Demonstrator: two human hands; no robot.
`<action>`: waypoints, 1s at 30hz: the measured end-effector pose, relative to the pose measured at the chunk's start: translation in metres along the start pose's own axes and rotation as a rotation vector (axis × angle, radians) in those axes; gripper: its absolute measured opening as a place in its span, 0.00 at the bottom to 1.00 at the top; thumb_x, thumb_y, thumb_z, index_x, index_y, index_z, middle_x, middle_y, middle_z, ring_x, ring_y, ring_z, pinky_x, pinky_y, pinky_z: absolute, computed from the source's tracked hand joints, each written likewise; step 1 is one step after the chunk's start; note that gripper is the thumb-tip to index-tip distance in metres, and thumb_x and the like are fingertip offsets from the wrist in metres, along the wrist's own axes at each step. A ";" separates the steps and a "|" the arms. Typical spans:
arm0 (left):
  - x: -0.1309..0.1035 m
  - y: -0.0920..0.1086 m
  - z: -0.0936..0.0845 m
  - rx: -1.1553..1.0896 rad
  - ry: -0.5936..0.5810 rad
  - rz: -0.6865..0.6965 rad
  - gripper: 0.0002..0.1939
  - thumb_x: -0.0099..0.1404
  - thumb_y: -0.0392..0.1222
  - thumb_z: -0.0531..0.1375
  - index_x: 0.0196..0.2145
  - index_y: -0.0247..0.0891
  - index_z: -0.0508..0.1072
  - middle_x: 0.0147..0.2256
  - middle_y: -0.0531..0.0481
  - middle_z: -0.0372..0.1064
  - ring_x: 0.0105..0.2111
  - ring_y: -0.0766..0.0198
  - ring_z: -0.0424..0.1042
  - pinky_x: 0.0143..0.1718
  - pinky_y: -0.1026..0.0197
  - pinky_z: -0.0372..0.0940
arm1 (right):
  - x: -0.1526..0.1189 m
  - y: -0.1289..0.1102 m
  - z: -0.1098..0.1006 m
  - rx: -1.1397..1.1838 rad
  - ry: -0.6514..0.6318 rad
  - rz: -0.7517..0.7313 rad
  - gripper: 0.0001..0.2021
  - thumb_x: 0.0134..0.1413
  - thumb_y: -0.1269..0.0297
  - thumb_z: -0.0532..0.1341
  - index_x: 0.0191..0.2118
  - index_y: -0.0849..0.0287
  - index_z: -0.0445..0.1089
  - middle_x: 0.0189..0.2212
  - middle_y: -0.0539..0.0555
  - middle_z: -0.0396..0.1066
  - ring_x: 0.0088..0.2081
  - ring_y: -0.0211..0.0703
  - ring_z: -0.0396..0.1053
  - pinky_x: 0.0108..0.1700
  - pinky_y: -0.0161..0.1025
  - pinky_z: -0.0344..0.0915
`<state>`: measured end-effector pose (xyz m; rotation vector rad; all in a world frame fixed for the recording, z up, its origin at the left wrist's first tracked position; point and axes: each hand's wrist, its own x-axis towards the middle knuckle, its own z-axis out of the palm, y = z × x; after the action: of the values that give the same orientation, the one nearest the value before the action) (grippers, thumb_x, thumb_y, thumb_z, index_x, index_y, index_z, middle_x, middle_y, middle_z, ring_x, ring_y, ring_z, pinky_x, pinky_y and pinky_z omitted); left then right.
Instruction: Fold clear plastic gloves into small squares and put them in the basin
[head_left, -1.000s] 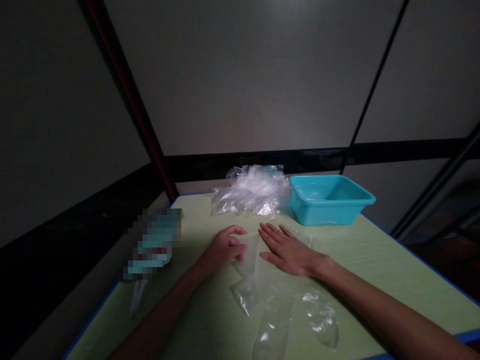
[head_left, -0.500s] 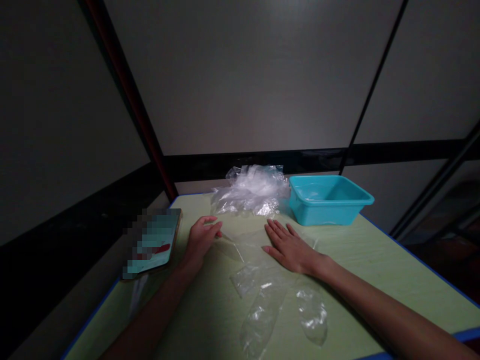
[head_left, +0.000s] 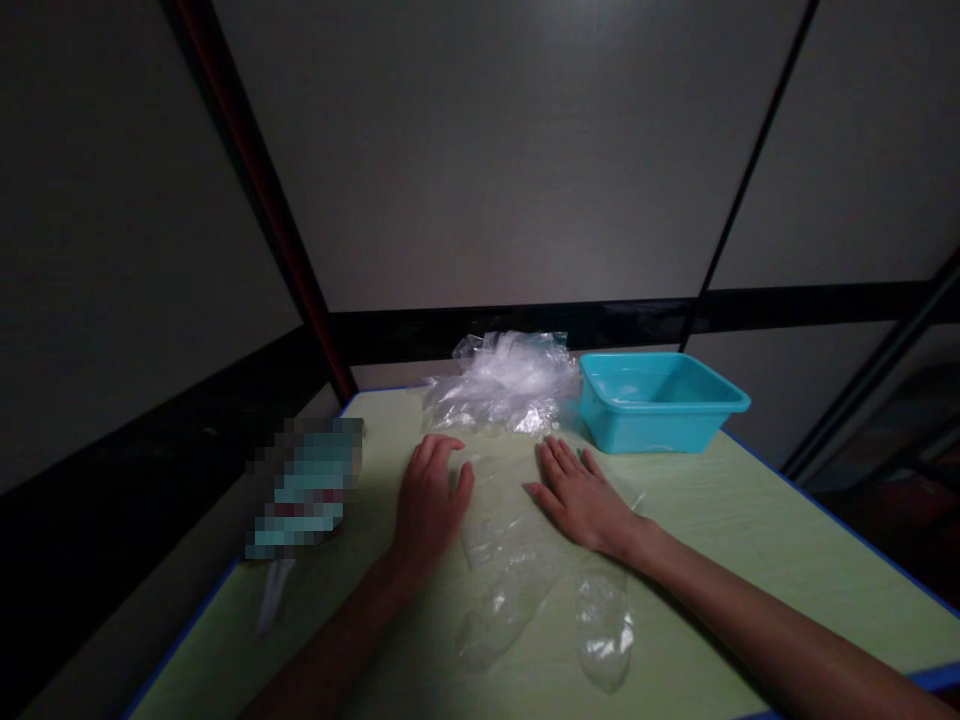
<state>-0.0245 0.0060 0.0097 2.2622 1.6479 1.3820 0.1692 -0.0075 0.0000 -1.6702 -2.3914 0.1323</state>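
Note:
A thin, see-through plastic piece (head_left: 510,590) with rounded, crinkled lobes at its near end lies spread on the table; its exact kind is hard to make out. My right hand (head_left: 581,495) rests flat on its far right part, fingers stretched out. At its left edge is my left hand (head_left: 435,500), with the thumb apart from the curved fingers and nothing seen between them. Whether the left hand touches the plastic I cannot tell. Just beyond both hands sits a heap of crumpled clear plastic (head_left: 506,385).
A turquoise plastic basin (head_left: 660,428) stands at the back right of the pale green table (head_left: 720,540) with blue edging. On the left is a phone-like device (head_left: 307,495), partly pixelated, with a whitish strip (head_left: 274,595) below it. A panelled wall (head_left: 510,180) rises behind.
My left hand has let go of the plastic's left corner and moved right and nearer. The plastic lies flatter, its near lobes shifted left. My right hand stays almost in place.

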 end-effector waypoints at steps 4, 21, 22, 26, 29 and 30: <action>-0.007 0.011 0.003 0.025 -0.195 0.061 0.04 0.53 0.34 0.51 0.26 0.40 0.63 0.28 0.50 0.63 0.32 0.60 0.64 0.36 0.61 0.58 | 0.002 -0.004 -0.004 0.012 0.007 -0.107 0.28 0.58 0.56 0.39 0.59 0.69 0.45 0.59 0.62 0.41 0.60 0.47 0.37 0.58 0.49 0.38; -0.001 0.009 -0.016 -0.359 -0.842 -0.378 0.22 0.38 0.31 0.59 0.35 0.37 0.59 0.21 0.60 0.61 0.17 0.72 0.59 0.17 0.70 0.52 | 0.003 -0.001 0.003 -0.013 -0.045 -0.109 0.28 0.58 0.55 0.40 0.59 0.69 0.46 0.59 0.61 0.41 0.60 0.48 0.38 0.57 0.49 0.41; 0.002 0.007 -0.019 -0.350 -0.896 -0.401 0.22 0.38 0.32 0.59 0.35 0.37 0.60 0.21 0.60 0.61 0.17 0.72 0.59 0.17 0.70 0.52 | 0.003 -0.001 0.003 -0.013 -0.045 -0.102 0.28 0.58 0.55 0.40 0.59 0.69 0.45 0.59 0.61 0.41 0.60 0.48 0.38 0.57 0.49 0.41; 0.012 -0.006 -0.035 -0.258 -1.066 -0.438 0.21 0.39 0.35 0.60 0.35 0.36 0.62 0.20 0.60 0.61 0.19 0.69 0.62 0.18 0.69 0.53 | 0.003 -0.002 0.005 -0.015 -0.039 -0.052 0.28 0.58 0.55 0.39 0.59 0.70 0.45 0.59 0.62 0.40 0.60 0.49 0.37 0.57 0.50 0.40; 0.018 -0.015 -0.049 -0.085 -1.049 -0.430 0.20 0.41 0.38 0.60 0.35 0.36 0.62 0.20 0.59 0.62 0.21 0.66 0.65 0.19 0.68 0.55 | 0.000 -0.004 0.005 -0.008 -0.043 -0.029 0.29 0.58 0.55 0.40 0.59 0.72 0.45 0.59 0.63 0.39 0.60 0.50 0.37 0.57 0.51 0.40; 0.019 -0.017 -0.053 0.011 -1.017 -0.401 0.19 0.42 0.39 0.60 0.34 0.36 0.63 0.21 0.58 0.63 0.22 0.64 0.66 0.20 0.67 0.55 | 0.000 -0.006 0.004 -0.004 -0.043 -0.026 0.29 0.58 0.55 0.40 0.59 0.72 0.45 0.59 0.63 0.39 0.60 0.51 0.37 0.57 0.51 0.40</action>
<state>-0.0705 0.0043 0.0459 1.9021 1.5231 0.0599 0.1630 -0.0096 -0.0030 -1.6540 -2.4450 0.1609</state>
